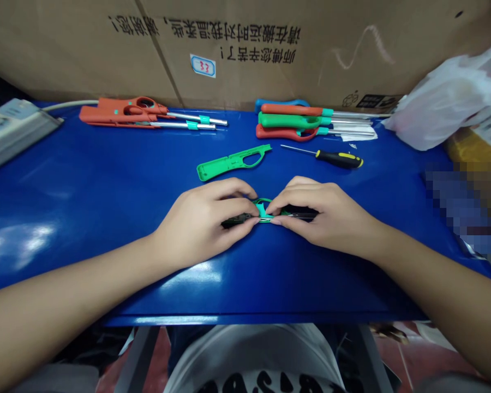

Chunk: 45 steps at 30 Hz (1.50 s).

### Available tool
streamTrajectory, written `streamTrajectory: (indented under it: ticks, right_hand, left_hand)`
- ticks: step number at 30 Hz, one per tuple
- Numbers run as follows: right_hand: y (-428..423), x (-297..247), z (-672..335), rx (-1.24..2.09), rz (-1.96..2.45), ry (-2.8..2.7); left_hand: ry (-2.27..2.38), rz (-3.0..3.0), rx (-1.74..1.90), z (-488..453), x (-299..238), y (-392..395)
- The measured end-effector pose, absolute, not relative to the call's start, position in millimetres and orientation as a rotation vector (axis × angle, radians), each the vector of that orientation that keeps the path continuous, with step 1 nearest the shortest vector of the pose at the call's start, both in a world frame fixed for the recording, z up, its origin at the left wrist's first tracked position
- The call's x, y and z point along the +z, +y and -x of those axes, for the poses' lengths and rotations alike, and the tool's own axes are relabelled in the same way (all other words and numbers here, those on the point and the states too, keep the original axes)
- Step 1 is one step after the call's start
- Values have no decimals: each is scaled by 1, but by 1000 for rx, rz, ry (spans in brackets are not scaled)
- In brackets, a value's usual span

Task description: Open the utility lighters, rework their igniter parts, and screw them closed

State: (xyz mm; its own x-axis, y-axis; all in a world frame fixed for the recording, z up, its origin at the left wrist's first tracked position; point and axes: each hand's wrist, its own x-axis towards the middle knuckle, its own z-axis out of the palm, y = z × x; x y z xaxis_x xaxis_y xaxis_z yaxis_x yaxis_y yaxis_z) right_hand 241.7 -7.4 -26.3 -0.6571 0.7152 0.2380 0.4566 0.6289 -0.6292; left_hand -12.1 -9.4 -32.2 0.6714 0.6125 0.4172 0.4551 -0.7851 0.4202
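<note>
Both hands meet over an opened green gas lighter [264, 202] near the front of the blue table. My left hand [204, 218] has its fingers closed on the lighter's handle end, where dark inner parts show under the palm. Fingertips of my right hand [323, 213] pinch the other side, by the barrel. Between the fingertips, a turquoise piece [262, 211] shows inside the lighter. Much of the lighter is covered by the hands. Just beyond them lies a loose green half shell [233, 162], inner side up. A black and yellow screwdriver [339, 159] rests to its right.
Orange lighters [118, 113] lie at the back left; blue, orange, green and red lighters [290, 120] are stacked at the back right. A cardboard box [245, 65] stands behind the blue table [106, 191]. A power strip [16, 125] sits left, a white plastic bag [445, 103] right.
</note>
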Motion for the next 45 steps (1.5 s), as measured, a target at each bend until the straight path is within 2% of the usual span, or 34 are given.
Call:
streamTrajectory:
  ticks: [23,31,45]
  right_hand:
    - [-4,-13,-255,869,899,-2452]
    - [3,-3,-269,986,1363,-2264]
    - [4,-10,-264,1097,1377,-2203]
  left_hand:
    - [756,-2753,812,16,-34,-11]
    - [773,-2763,800,17,-33,-12]
    - [809,-2716,804,16,-33,-10]
